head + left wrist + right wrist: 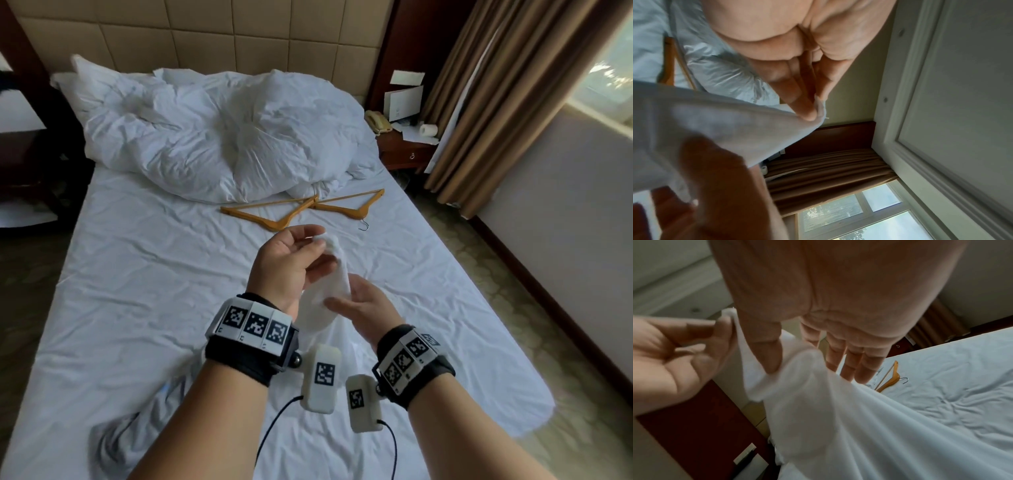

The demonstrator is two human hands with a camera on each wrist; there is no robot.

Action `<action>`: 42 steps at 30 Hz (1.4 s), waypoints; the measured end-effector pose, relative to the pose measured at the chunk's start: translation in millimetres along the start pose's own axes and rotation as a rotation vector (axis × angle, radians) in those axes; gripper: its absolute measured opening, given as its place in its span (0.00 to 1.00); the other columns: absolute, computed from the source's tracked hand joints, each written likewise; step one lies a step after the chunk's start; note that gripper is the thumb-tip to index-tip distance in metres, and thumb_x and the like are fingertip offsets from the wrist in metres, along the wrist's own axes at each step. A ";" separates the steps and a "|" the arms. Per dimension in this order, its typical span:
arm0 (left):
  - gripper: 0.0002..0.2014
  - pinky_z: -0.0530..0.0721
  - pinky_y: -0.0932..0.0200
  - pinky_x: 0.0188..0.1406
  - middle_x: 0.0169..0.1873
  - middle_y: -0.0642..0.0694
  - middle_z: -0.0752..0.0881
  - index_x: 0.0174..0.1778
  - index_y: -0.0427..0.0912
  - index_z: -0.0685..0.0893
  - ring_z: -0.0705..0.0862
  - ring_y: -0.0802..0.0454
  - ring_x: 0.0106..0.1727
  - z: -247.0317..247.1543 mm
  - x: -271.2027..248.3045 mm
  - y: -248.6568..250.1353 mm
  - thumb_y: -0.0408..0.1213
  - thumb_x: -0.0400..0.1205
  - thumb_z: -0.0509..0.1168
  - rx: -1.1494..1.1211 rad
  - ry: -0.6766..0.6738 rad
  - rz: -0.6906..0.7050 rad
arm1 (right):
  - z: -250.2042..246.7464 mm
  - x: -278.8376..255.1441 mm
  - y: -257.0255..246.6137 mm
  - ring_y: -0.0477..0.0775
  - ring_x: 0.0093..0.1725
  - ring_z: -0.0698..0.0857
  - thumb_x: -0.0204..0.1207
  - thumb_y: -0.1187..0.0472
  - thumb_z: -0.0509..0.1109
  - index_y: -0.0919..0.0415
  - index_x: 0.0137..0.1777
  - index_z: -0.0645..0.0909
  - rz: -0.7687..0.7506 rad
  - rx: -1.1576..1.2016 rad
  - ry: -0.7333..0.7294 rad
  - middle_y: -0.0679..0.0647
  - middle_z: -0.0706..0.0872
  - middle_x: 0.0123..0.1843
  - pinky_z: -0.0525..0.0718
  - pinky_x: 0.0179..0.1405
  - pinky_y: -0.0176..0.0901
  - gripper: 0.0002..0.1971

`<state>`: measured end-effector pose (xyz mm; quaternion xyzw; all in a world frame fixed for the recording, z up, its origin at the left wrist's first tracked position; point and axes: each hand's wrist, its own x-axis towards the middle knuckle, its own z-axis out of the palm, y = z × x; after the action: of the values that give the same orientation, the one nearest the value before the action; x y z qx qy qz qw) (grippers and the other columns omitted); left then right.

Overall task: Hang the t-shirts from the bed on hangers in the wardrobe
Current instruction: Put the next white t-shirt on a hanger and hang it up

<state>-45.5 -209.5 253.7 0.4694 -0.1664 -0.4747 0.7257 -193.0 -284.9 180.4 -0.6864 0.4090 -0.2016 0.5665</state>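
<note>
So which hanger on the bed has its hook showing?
Start at the heaped white duvet on the bed. Two wooden hangers cross just below it. Pick the right-hand hanger: its metal hook curls toward the hands, while the left-hand hanger shows none.

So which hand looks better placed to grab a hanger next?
Probably the right hand: it only pinches the white t-shirt lower down, while the left hand holds its top; the wooden hangers lie ahead, slightly rightward.
</note>
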 end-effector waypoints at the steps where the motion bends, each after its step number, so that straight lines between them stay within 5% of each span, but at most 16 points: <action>1: 0.07 0.93 0.54 0.47 0.42 0.42 0.91 0.56 0.37 0.86 0.91 0.47 0.45 4.3 -1.0 5.7 0.24 0.86 0.67 -0.012 -0.021 0.019 | 0.5 -1.5 -4.6 0.53 0.45 0.91 0.72 0.53 0.76 0.55 0.52 0.89 -0.021 -0.028 0.049 0.53 0.93 0.45 0.86 0.52 0.58 0.11; 4: 0.13 0.92 0.49 0.56 0.48 0.44 0.93 0.61 0.43 0.84 0.91 0.46 0.51 10.3 -1.5 19.6 0.22 0.85 0.67 0.007 -0.053 0.072 | -6.4 -0.7 -20.1 0.53 0.36 0.87 0.75 0.49 0.71 0.53 0.42 0.90 -0.015 0.027 0.213 0.51 0.88 0.33 0.87 0.45 0.59 0.10; 6: 0.22 0.90 0.48 0.63 0.57 0.46 0.91 0.69 0.53 0.82 0.90 0.49 0.60 5.2 2.9 22.5 0.30 0.80 0.74 0.208 -0.027 0.108 | -14.5 0.6 -36.2 0.66 0.44 0.92 0.79 0.50 0.71 0.56 0.43 0.91 0.025 0.139 0.285 0.60 0.92 0.39 0.91 0.52 0.68 0.11; 8: 0.31 0.86 0.47 0.69 0.64 0.49 0.86 0.72 0.65 0.80 0.86 0.54 0.65 -0.2 5.4 27.5 0.43 0.72 0.78 0.538 -0.033 0.125 | -25.4 0.1 -54.5 0.69 0.50 0.93 0.87 0.57 0.68 0.59 0.47 0.91 0.033 0.296 0.332 0.62 0.94 0.45 0.93 0.50 0.63 0.12; 13: 0.42 0.85 0.53 0.66 0.70 0.52 0.83 0.82 0.53 0.73 0.85 0.56 0.65 17.4 -1.6 31.7 0.45 0.72 0.82 0.921 -0.286 -0.016 | -55.1 5.1 -96.7 0.64 0.46 0.93 0.88 0.58 0.68 0.65 0.56 0.89 -0.036 0.532 0.368 0.64 0.93 0.48 0.90 0.45 0.56 0.11; 15: 0.36 0.88 0.49 0.63 0.60 0.55 0.89 0.73 0.53 0.81 0.88 0.55 0.59 25.3 -1.5 29.5 0.50 0.66 0.81 1.042 -0.314 -0.017 | -65.0 7.1 -109.0 0.66 0.46 0.90 0.87 0.58 0.69 0.68 0.56 0.88 -0.083 0.571 0.335 0.67 0.92 0.50 0.88 0.49 0.61 0.13; 18: 0.06 0.88 0.53 0.47 0.38 0.54 0.90 0.42 0.51 0.88 0.89 0.52 0.44 38.1 5.7 32.0 0.46 0.76 0.77 1.206 -0.224 0.050 | -80.4 11.3 -119.9 0.67 0.48 0.89 0.87 0.58 0.68 0.75 0.59 0.86 -0.130 0.562 0.260 0.72 0.90 0.52 0.87 0.50 0.62 0.16; 21: 0.12 0.93 0.43 0.49 0.37 0.49 0.93 0.41 0.49 0.91 0.93 0.46 0.44 51.9 16.9 28.9 0.53 0.74 0.71 1.060 -0.119 0.066 | -96.2 21.1 -119.5 0.65 0.48 0.91 0.86 0.57 0.71 0.73 0.59 0.86 -0.159 0.484 0.184 0.70 0.91 0.52 0.91 0.49 0.57 0.15; 23: 0.17 0.93 0.38 0.50 0.40 0.46 0.94 0.45 0.50 0.92 0.94 0.41 0.45 64.5 22.8 23.0 0.58 0.70 0.71 0.884 -0.048 0.053 | -107.9 27.7 -112.5 0.64 0.49 0.90 0.78 0.52 0.76 0.76 0.61 0.83 -0.148 0.395 0.149 0.70 0.91 0.52 0.90 0.53 0.59 0.25; 26: 0.08 0.93 0.34 0.50 0.45 0.34 0.93 0.46 0.43 0.94 0.94 0.34 0.48 87.2 26.9 14.1 0.44 0.81 0.74 0.606 0.047 0.040 | -129.2 34.7 -98.5 0.56 0.49 0.88 0.73 0.50 0.79 0.74 0.61 0.83 -0.125 0.204 0.129 0.61 0.91 0.49 0.86 0.54 0.54 0.28; 28: 0.06 0.93 0.35 0.50 0.47 0.32 0.93 0.44 0.42 0.94 0.93 0.33 0.50 95.6 32.5 9.1 0.39 0.83 0.73 0.504 0.109 0.033 | -139.1 37.9 -90.8 0.51 0.57 0.88 0.79 0.56 0.78 0.64 0.65 0.86 -0.113 0.110 0.107 0.54 0.91 0.57 0.84 0.61 0.49 0.18; 30: 0.08 0.93 0.39 0.49 0.46 0.34 0.93 0.43 0.41 0.94 0.93 0.35 0.50 103.5 36.7 4.3 0.40 0.84 0.74 0.418 0.183 0.041 | -147.9 39.9 -84.1 0.49 0.66 0.86 0.80 0.59 0.77 0.56 0.71 0.85 -0.109 0.053 0.056 0.53 0.89 0.66 0.83 0.70 0.49 0.19; 32: 0.09 0.93 0.42 0.48 0.47 0.33 0.93 0.46 0.38 0.92 0.93 0.35 0.51 109.4 40.9 1.3 0.39 0.86 0.72 0.335 0.268 0.069 | -152.8 43.5 -77.4 0.48 0.68 0.86 0.79 0.60 0.78 0.55 0.72 0.84 -0.109 0.063 0.008 0.51 0.88 0.68 0.83 0.67 0.43 0.21; 35: 0.09 0.93 0.42 0.49 0.51 0.30 0.91 0.49 0.35 0.89 0.92 0.35 0.55 114.7 43.9 -1.9 0.36 0.89 0.68 0.191 0.369 0.119 | -155.5 49.5 -69.8 0.44 0.63 0.87 0.74 0.60 0.82 0.55 0.69 0.86 -0.098 0.070 -0.095 0.51 0.89 0.64 0.83 0.56 0.33 0.22; 39: 0.06 0.92 0.55 0.32 0.50 0.34 0.89 0.53 0.37 0.85 0.91 0.42 0.49 122.3 42.5 2.3 0.34 0.91 0.64 -0.032 0.443 0.147 | -150.7 61.0 -57.8 0.49 0.59 0.89 0.58 0.46 0.86 0.46 0.61 0.89 -0.077 -0.104 -0.222 0.48 0.91 0.58 0.87 0.61 0.46 0.28; 42: 0.06 0.91 0.56 0.31 0.50 0.36 0.90 0.54 0.39 0.86 0.92 0.44 0.48 121.3 43.7 4.3 0.34 0.91 0.64 -0.069 0.456 0.179 | -146.0 70.6 -55.5 0.44 0.48 0.91 0.72 0.54 0.84 0.48 0.53 0.91 -0.132 -0.152 -0.171 0.42 0.94 0.46 0.87 0.50 0.38 0.10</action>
<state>-105.0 -309.5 309.5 0.5226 -0.0229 -0.2959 0.7992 -241.4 -428.9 260.0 -0.7673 0.3274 -0.1477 0.5313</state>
